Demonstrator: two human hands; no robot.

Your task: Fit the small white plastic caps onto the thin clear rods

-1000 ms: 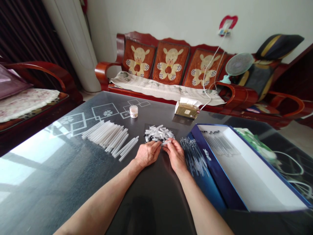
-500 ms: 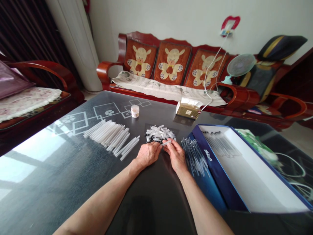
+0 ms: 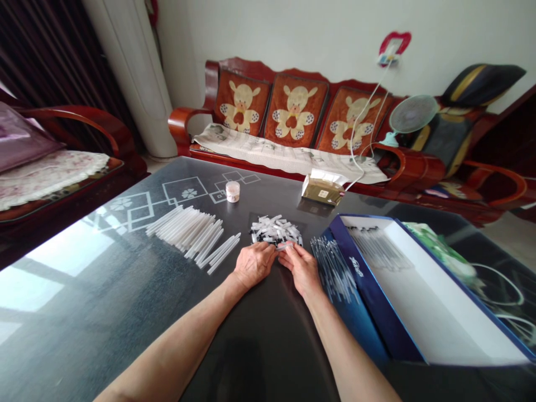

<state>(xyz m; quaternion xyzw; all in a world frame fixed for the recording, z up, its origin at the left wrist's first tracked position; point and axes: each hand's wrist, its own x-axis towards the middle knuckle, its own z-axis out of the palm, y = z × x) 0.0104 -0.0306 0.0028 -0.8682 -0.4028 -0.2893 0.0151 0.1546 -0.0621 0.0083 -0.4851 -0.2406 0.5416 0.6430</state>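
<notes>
Far left: armchair (image 3: 62, 162) with red wooden arms and pale seat cover, beside dark glossy table (image 3: 104, 312).

On table, left of centre: row of long white tubes (image 3: 190, 234), laid side by side, slanted, well apart from both hands. Behind row: small round jar (image 3: 233, 191) with white lid, upright.

Centre: left hand (image 3: 253, 262), palm down, resting on table, fingers curled narrow, tips at near edge of pile of short white caps (image 3: 275, 230). Whether a cap sits under those fingertips: cannot tell.

Pile of short white caps: heaped loosely, some dark pieces mixed in, just beyond both hands.

Between both hands: single short cap piece (image 3: 285, 245), pinched at fingertips of right hand (image 3: 304, 268), touching near edge of pile. Right hand palm down, fingers drawn together narrow around that piece, thumb side close against left hand.

Behind pile: brown tissue pack (image 3: 321, 190), lying flat near far table edge.

Right of right hand: bundle of thin clear refills (image 3: 333, 265), fanned on table, touching outer wall of blue box (image 3: 368, 279). Blue box open, white inside, more thin refills (image 3: 377, 245) lying at its far end.

Background: red wooden sofa (image 3: 293, 111) with three bear-print cushions; small fan (image 3: 412, 114) at right end.
</notes>
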